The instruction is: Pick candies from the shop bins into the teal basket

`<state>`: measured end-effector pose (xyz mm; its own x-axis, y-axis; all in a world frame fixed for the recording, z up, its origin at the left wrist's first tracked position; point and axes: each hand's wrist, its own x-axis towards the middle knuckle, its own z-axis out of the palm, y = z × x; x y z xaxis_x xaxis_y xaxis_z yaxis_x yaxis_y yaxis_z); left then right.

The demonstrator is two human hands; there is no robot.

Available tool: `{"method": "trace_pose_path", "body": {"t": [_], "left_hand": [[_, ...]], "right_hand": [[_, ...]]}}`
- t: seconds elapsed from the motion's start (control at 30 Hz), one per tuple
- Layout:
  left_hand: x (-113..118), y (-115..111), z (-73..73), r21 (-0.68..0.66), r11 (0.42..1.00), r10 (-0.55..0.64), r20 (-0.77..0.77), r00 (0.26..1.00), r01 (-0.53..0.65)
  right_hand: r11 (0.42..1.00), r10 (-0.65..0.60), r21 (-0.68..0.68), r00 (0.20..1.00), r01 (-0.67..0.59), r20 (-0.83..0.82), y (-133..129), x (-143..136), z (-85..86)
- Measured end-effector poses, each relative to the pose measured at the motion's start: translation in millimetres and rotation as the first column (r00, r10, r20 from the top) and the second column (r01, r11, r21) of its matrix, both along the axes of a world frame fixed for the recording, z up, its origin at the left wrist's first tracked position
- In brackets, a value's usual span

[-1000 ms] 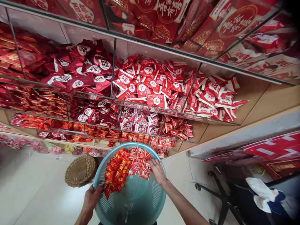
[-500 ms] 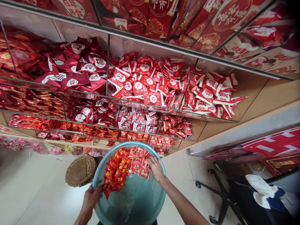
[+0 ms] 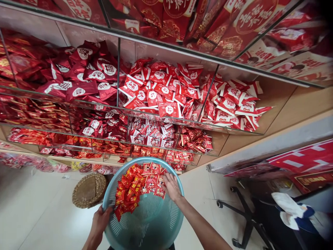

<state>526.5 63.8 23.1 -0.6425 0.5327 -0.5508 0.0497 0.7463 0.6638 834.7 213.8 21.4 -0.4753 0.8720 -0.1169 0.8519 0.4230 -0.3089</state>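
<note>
A teal plastic basket [image 3: 145, 222] with slotted sides is in front of me, its left rim gripped by my left hand [image 3: 100, 220]. Orange-red candy packets [image 3: 129, 189] with yellow print lie in a heap along its left inner side. Beside them, red and white candy packets [image 3: 151, 182] cover the upper right part. My right hand [image 3: 171, 187] reaches inside the basket's right wall, its fingers stretched over the edge of the red and white packets. The fingertips touch these packets, and none is seen lifted.
Beyond the basket rise clear-fronted shelf compartments [image 3: 166, 119] filled with red and maroon packets. A round woven stool [image 3: 90, 190] stands on the floor at left. To the right are a black wheeled chair [image 3: 249, 215] with a white cloth [image 3: 288, 210] and a red printed panel [image 3: 304, 158].
The view has shifted very slightly. Both hands, the basket and the packets keep practically the same places; the right hand's fingers have barely moved.
</note>
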Motion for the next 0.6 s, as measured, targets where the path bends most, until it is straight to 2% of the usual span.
{"method": "trace_pose_path", "body": {"t": [0.07,0.23,0.33,0.43,0.5,0.6], "left_hand": [[-2.8,-0.3,-4.7,-0.011,1.000,0.016,0.065,0.998,-0.015],[-6.4,-1.2,-9.3,-0.012,1.000,0.015,0.102,0.995,-0.014],[-5.8,-1.8,-7.7,-0.016,1.000,0.015,0.102,0.995,-0.013],[-4.4,-1.2,-5.2,-0.023,0.999,0.030,0.102,0.994,-0.028],[-3.6,-0.6,-3.6,-0.021,0.999,0.037,0.104,0.994,-0.035],[-3.1,-0.5,-2.2,-0.031,0.999,0.019,0.074,0.997,-0.017]], "right_hand": [[1.000,-0.009,0.009,1.000,0.009,-0.012,-0.8,0.6,-1.0],[0.997,0.002,0.071,0.991,0.008,-0.136,-2.5,8.3,-1.1],[0.989,-0.041,0.125,0.968,0.074,-0.248,8.2,20.2,0.0],[0.951,-0.215,0.145,0.919,0.274,-0.329,38.0,35.1,1.9],[0.912,-0.328,0.139,0.889,0.386,-0.319,66.3,43.0,3.9],[0.905,-0.388,0.117,0.907,0.409,-0.167,110.1,47.8,7.5]]}}
